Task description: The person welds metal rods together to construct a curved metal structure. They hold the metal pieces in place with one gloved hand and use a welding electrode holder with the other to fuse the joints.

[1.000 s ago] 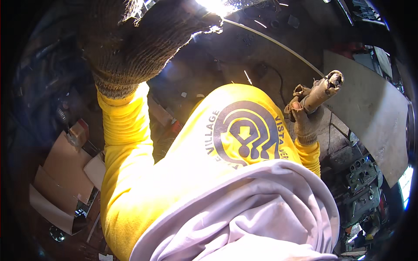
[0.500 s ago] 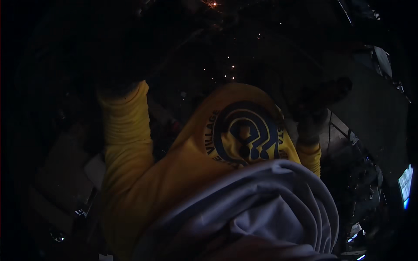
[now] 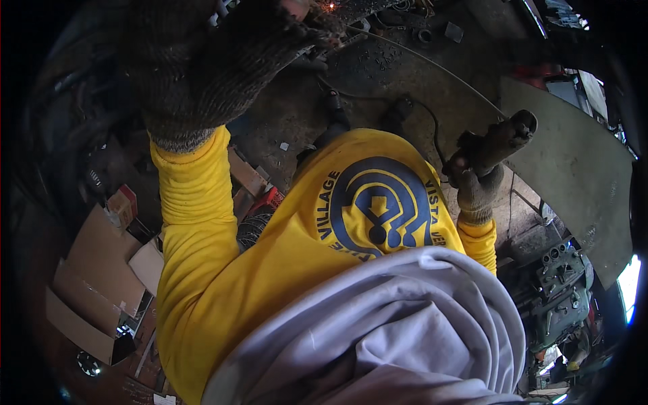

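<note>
My right hand point(image 3: 478, 189), in a worn knitted glove, is closed around a dark, cylindrical welding electrode holder point(image 3: 503, 143) at the right. From the holder a long, thin welding rod point(image 3: 432, 64) runs up and left to a small glowing orange spot point(image 3: 331, 7) at the top edge. My left hand point(image 3: 202, 74) is raised at the upper left in a dark, frayed knitted glove. A bare fingertip pokes through the torn glove near the glow. The left fingers look curled, but the top edge cuts off what they hold.
A dark cable point(image 3: 435, 128) loops across the floor by my feet point(image 3: 399, 108). To the right stand a large greenish metal sheet point(image 3: 574, 169) and a greasy machine part point(image 3: 560, 290). Opened cardboard boxes point(image 3: 101, 263) lie at the left. Scrap metal point(image 3: 422, 35) is scattered at the top.
The picture was very dark and is now bright, so the surroundings show. Flying sparks in the middle are gone; only a small glow stays at the top. Both arms are nearly unmoved.
</note>
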Available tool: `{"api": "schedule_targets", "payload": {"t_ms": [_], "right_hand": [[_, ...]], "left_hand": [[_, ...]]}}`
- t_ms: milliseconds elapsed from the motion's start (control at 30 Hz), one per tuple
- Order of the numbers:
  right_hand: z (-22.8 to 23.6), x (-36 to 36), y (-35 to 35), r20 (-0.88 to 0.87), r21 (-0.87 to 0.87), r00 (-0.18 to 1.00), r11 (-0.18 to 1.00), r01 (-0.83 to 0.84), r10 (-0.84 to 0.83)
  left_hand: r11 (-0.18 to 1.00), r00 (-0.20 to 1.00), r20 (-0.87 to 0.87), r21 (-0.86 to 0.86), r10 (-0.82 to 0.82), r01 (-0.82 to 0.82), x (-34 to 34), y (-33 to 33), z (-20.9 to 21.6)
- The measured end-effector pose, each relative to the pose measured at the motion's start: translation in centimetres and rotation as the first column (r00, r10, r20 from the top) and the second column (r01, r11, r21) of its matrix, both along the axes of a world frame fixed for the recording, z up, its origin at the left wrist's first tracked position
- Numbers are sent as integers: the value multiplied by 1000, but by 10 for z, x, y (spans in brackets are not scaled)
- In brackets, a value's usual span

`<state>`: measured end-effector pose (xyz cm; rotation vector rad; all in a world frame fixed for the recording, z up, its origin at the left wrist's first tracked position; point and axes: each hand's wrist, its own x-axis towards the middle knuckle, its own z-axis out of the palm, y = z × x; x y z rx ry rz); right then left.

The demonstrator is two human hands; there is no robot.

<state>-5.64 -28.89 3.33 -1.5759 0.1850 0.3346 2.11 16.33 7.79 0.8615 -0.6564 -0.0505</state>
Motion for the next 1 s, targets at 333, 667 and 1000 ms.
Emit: {"api": "schedule_targets", "payload": {"t_ms": [333, 667, 1000], "right_hand": [[2, 4, 13, 72, -68, 997, 997, 21, -17], [1, 8, 8, 31, -49, 999, 998, -33, 35], [-31, 3, -7, 514, -209, 845, 977, -41, 145]], "left_hand": [[863, 928, 302, 385, 217, -327, 1, 4, 8], [500, 737, 624, 566, 259, -655, 13, 11, 5], [-12, 478, 873, 481, 97, -877, 1, 6, 23]]}}
